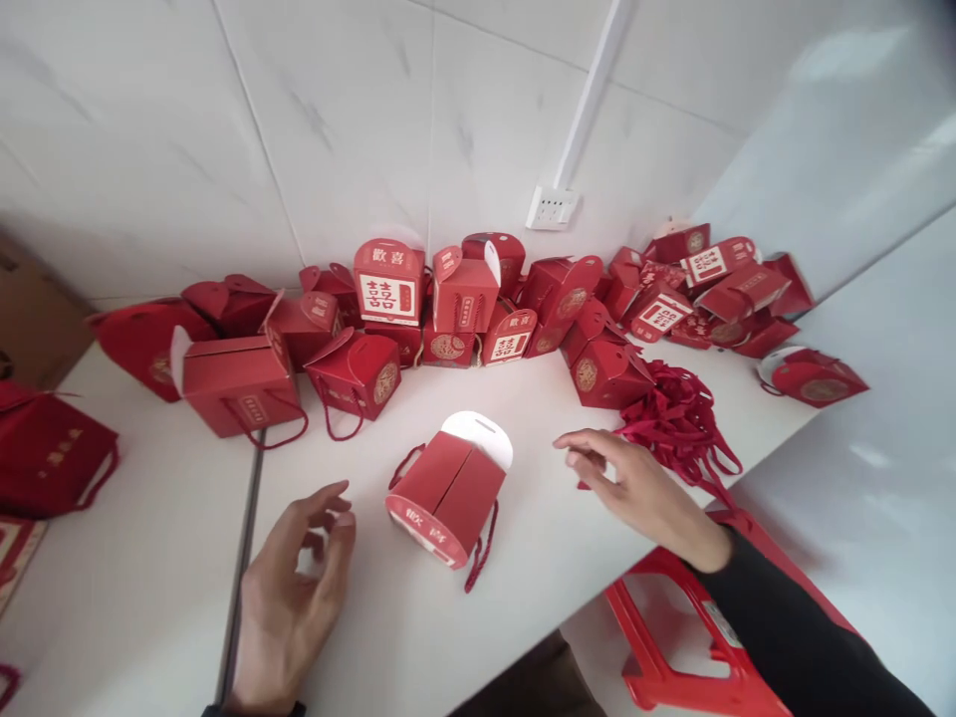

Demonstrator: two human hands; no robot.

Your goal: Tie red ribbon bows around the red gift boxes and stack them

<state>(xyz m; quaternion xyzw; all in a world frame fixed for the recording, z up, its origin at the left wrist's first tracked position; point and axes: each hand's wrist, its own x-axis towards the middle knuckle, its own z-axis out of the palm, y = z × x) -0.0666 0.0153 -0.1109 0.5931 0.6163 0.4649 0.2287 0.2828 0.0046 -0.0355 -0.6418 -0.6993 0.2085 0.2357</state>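
Observation:
A red paper gift box (448, 488) sits on the white table between my hands. One rounded end flap stands up, showing its white inner side, and a red cord handle (484, 548) hangs at its right side. To the left of the box, my left hand (295, 588) hovers with curled fingers apart and nothing in them. My right hand (634, 488) is to the right of the box, fingers loosely extended, beside a heap of crimson ribbons (672, 418). Neither hand touches the box.
Several red gift boxes (463, 289) stand along the wall, some stacked. More lie piled (717, 279) at the far right. A red box (56, 448) is at the left edge. Below the table edge is a red plastic stool (642, 637). A seam (246, 558) crosses the tabletop.

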